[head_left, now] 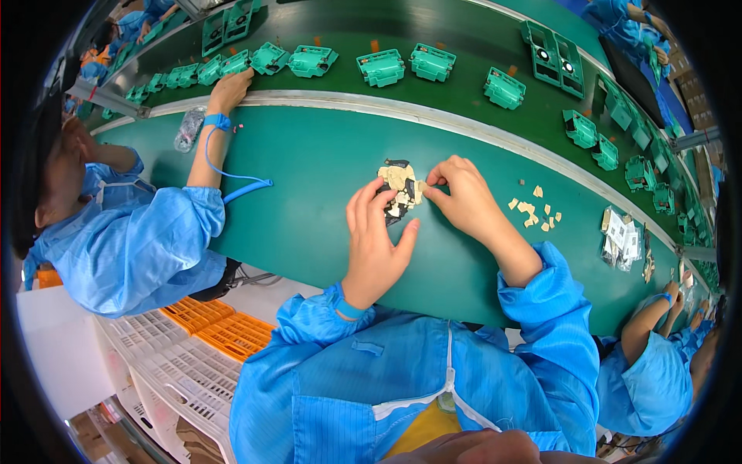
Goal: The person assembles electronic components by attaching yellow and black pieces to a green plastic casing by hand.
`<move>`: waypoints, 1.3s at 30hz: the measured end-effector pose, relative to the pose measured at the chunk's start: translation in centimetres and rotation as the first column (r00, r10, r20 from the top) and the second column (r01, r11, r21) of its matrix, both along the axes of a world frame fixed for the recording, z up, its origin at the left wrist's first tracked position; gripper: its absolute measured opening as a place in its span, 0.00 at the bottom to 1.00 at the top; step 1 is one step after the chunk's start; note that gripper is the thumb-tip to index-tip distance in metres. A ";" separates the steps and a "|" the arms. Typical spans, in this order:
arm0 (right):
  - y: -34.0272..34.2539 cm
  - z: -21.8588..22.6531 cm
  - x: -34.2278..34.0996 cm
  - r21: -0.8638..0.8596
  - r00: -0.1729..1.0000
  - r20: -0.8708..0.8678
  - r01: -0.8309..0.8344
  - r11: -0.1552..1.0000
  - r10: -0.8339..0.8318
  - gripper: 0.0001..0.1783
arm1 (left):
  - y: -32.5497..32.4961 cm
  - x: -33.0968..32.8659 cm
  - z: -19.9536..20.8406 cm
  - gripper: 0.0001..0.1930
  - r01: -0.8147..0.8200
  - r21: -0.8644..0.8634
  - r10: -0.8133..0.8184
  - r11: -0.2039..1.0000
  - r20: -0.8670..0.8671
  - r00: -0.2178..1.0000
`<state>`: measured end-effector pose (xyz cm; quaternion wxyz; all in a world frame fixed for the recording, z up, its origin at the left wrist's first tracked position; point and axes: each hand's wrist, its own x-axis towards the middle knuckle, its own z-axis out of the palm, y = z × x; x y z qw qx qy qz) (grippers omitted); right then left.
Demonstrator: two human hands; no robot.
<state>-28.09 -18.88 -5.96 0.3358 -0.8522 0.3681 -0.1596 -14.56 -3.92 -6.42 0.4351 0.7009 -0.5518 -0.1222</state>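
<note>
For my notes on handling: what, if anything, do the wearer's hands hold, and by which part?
The right hand seems to pinch a small cream piece by its right edge; the left hand, thumb apart, seems to hold nothing.

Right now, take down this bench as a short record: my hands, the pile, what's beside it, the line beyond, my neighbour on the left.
Left hand: fingers spread, tips at the pile's left side
Right hand: thumb and forefinger together at the pile's right edge; grip unclear
Pile: cream and black pieces
Right of pile: loose cream pieces, then clear bags
Beyond the pale rail: green housings
Left neighbour: hand at the housings, blue wrist strap
</note>
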 end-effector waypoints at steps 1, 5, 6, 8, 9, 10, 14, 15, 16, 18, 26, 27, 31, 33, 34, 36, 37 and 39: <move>0.0 -0.1 0.0 -0.009 0.999 -0.031 -0.010 1.000 0.010 0.11 | 0.0 0.0 -0.1 0.28 0.004 0.000 -0.004 1.000 0.004 1.000; -0.1 0.9 -0.8 0.245 0.998 -0.052 -0.003 0.970 0.016 0.09 | 0.0 -0.3 0.2 0.27 -0.006 -0.057 0.009 0.998 0.062 0.998; 0.1 1.0 -1.4 0.242 0.999 -0.049 0.001 0.970 0.011 0.09 | -0.1 -0.5 0.4 0.26 -0.001 -0.084 0.005 0.996 0.056 0.998; 0.9 1.3 -3.3 0.691 0.941 0.236 0.011 0.722 -0.241 0.07 | -0.5 -1.2 1.0 0.26 0.071 -0.096 -0.072 0.993 -0.017 0.997; 1.3 1.8 -4.2 0.690 0.938 0.239 0.017 0.724 -0.250 0.07 | -0.8 -1.8 1.3 0.25 0.134 -0.108 -0.144 0.985 -0.092 0.985; 1.7 2.6 -5.0 0.728 0.888 0.342 -0.043 0.684 -0.308 0.06 | -1.2 -2.7 1.7 0.24 0.168 -0.114 -0.183 0.979 -0.128 0.975; 2.8 2.8 -9.2 0.787 0.682 0.515 -0.136 0.602 -0.519 0.05 | -2.7 -6.5 3.7 0.19 0.335 0.025 -0.256 0.942 -0.593 0.764; 3.1 2.9 -10.0 0.788 0.673 0.515 -0.129 0.602 -0.531 0.05 | -3.4 -7.2 3.8 0.17 0.368 -0.003 -0.285 0.930 -0.638 0.715; 3.4 2.9 -10.8 0.779 0.653 0.523 -0.107 0.617 -0.548 0.04 | -4.0 -7.8 3.8 0.15 0.398 -0.032 -0.312 0.917 -0.679 0.664; 3.6 2.8 -12.3 0.772 0.624 0.533 -0.081 0.631 -0.572 0.03 | -5.0 -8.7 3.8 0.13 0.414 -0.025 -0.325 0.910 -0.662 0.676; 2.4 1.2 -17.5 0.770 0.652 0.520 -0.079 0.633 -0.551 0.03 | -8.7 -11.9 3.8 0.08 0.488 0.070 -0.344 0.870 -0.623 0.702; 2.3 1.0 -17.8 0.772 0.645 0.522 -0.081 0.630 -0.557 0.03 | -9.2 -12.0 3.6 0.08 0.506 0.084 -0.354 0.858 -0.617 0.703; 2.5 0.5 -18.4 0.754 0.623 0.497 0.035 0.656 -0.604 0.03 | -10.0 -13.5 3.2 0.08 0.396 0.042 -0.370 0.917 -0.277 0.887; 2.8 0.4 -18.2 0.742 0.605 0.484 0.098 0.663 -0.632 0.03 | -10.3 -13.6 1.9 0.08 0.426 -0.062 -0.430 0.903 -0.116 0.895; 2.9 0.5 -18.0 0.712 0.601 0.489 0.145 0.687 -0.633 0.04 | -10.4 -13.6 1.3 0.08 0.456 -0.167 -0.454 0.874 0.050 0.890; 2.9 0.4 -17.9 0.683 0.597 0.486 0.195 0.703 -0.638 0.04 | -10.4 -14.0 0.8 0.08 0.465 -0.178 -0.461 0.867 0.062 0.885; 2.9 0.3 -17.9 0.543 0.653 0.490 0.290 0.788 -0.577 0.05 | -10.4 -14.2 0.7 0.08 0.465 -0.194 -0.459 0.864 0.076 0.885; 2.9 0.2 -17.8 0.386 0.714 0.469 0.364 0.848 -0.520 0.05 | -10.4 -14.2 0.6 0.08 0.473 -0.180 -0.466 0.863 0.081 0.881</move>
